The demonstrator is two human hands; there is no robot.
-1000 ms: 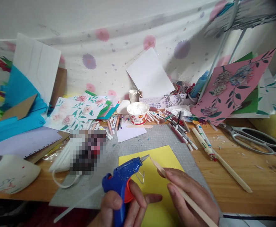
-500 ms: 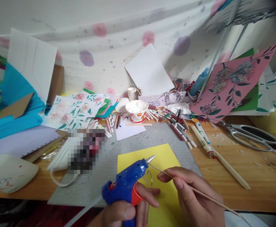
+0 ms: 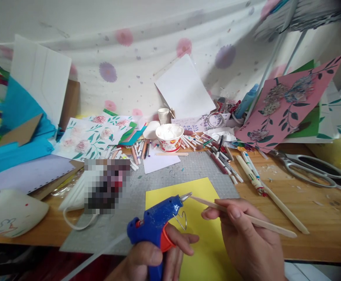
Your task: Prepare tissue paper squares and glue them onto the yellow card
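My left hand [image 3: 155,255] is wrapped round the handle of a blue glue gun [image 3: 155,220] with a red trigger, a metal nozzle and a bent wire stand. A clear glue stick [image 3: 96,255] runs out of its back end. Between thumb and fingers, my right hand [image 3: 246,234] pinches a flat wooden craft stick [image 3: 271,225]. The stick's left tip meets the nozzle, apparently touching it. Below both hands lies a yellow sheet of paper [image 3: 167,187], partly covered by them.
A grey cutting mat [image 3: 79,242] lies under the paper. Behind it stand a paper tub [image 3: 169,145] and scattered markers [image 3: 227,166]. Large scissors [image 3: 310,166] and a pale rod [image 3: 287,210] lie right. A white power strip [image 3: 73,197] and a ceramic pot [image 3: 12,212] are left.
My right hand has turned the craft stick from its thin edge to its flat face, and the stick's tip has risen to the nozzle's end. The glue gun has barely moved.
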